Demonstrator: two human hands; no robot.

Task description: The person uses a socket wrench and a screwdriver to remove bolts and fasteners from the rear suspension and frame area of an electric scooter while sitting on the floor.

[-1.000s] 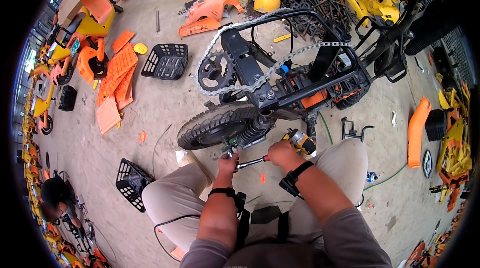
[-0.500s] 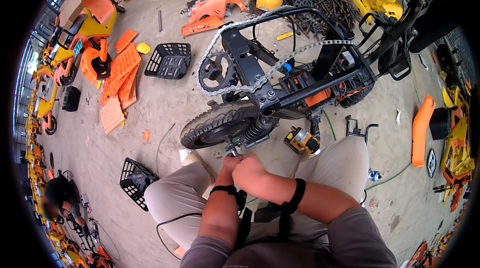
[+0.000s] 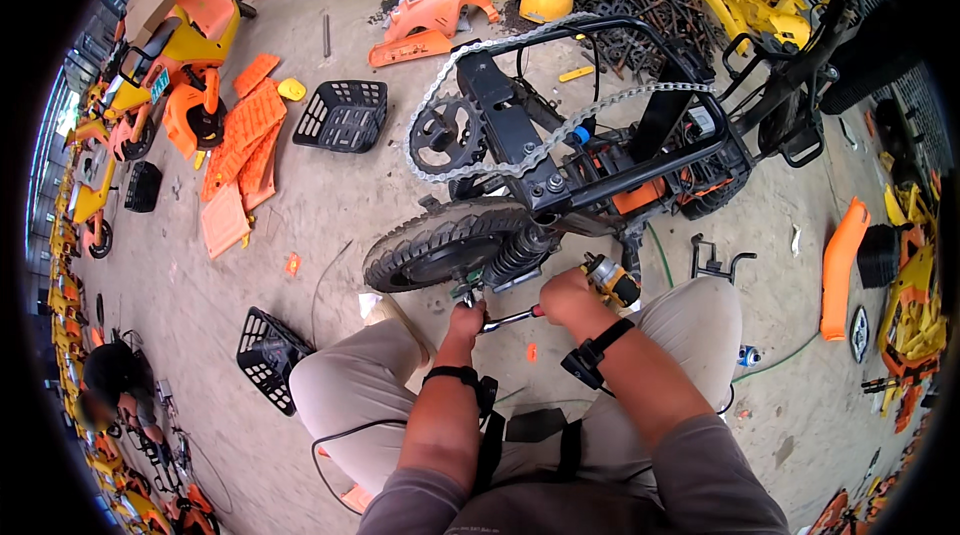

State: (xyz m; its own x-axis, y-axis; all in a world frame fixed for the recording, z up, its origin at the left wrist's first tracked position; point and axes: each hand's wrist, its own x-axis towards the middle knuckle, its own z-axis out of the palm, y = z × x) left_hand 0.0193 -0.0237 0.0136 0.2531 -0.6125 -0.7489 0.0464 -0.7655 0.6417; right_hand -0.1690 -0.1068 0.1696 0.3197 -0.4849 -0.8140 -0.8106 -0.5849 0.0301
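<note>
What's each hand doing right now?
Left hand: closed at the head of the wrench.
Right hand: closed on the wrench handle.

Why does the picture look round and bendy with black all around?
Head view: a fisheye lens bulges everything, so the bike frame curves and the corners go black. Even daylight, soft shadows; the wheel and both hands look sharp, the rim is squashed.
</note>
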